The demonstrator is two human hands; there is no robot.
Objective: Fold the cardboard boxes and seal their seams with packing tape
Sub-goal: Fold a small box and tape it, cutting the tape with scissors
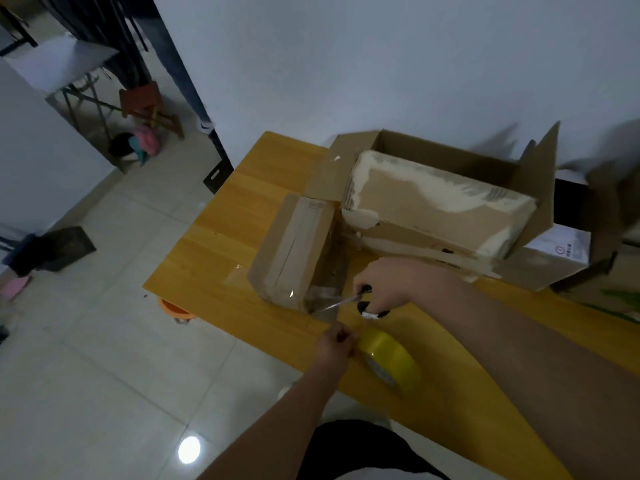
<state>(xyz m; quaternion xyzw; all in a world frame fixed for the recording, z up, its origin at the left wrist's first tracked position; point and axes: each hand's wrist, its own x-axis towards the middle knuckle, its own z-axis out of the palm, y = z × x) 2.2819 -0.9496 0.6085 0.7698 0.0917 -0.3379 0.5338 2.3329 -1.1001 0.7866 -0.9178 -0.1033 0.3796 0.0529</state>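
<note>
1. Right hand [388,289] is closed around the black handles of the scissors [349,301]. The thin blades point away from this hand, toward the near corner of the small box [294,251].
2. Left hand [336,344] is closed on the yellow tape roll [389,358], with the fingers pinched at its front edge. The roll sits just to the right of this hand and leans on the yellow surface [214,244].
3. A clear strip of tape [325,301] runs from the roll, up past the left hand, to the near end of the small box. The scissor blades lie across this strip, between the left hand and the box. It looks like the cutting step, and the strip seems not yet cut.
4. The small box lies just beyond both hands. Its long side runs away from the hands. The right hand is the nearer one to it.
5. To cut, the blades should close across the strip, close to the box corner.
6. Behind the right hand stands a big open box [450,202], very close. There is little room on that side. Past the left hand the surface edge is near, and then comes the floor [104,341], so the roll could slip off.
</note>
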